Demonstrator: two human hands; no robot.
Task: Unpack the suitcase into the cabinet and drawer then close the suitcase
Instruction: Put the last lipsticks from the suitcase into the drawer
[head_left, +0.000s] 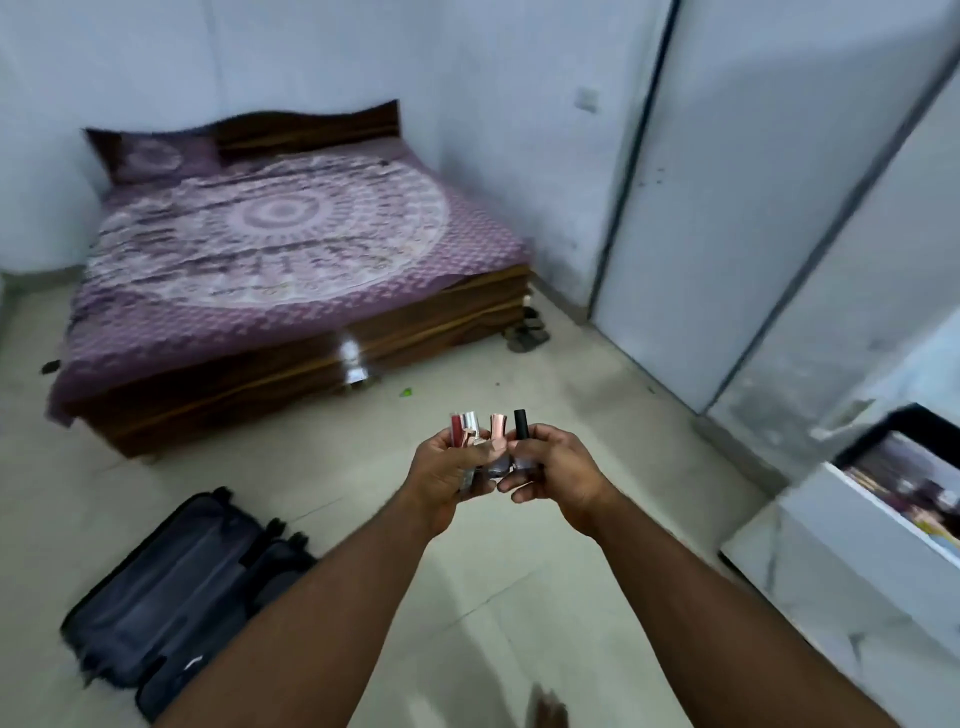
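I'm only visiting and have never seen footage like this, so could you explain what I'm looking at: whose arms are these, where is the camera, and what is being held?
No machine here: a person wears a wide-angle camera on the head, looking forward and down, so both arms reach into the one picture. The left hand grips several small cosmetic tubes, red, silvery and pink. The right hand holds a black-capped tube beside them. On the floor at lower left lies an open dark suitcase; what is inside it is too blurred to tell. Behind stands a bed with a purple patterned cover. On the right are tall white cabinet doors and an open white drawer.
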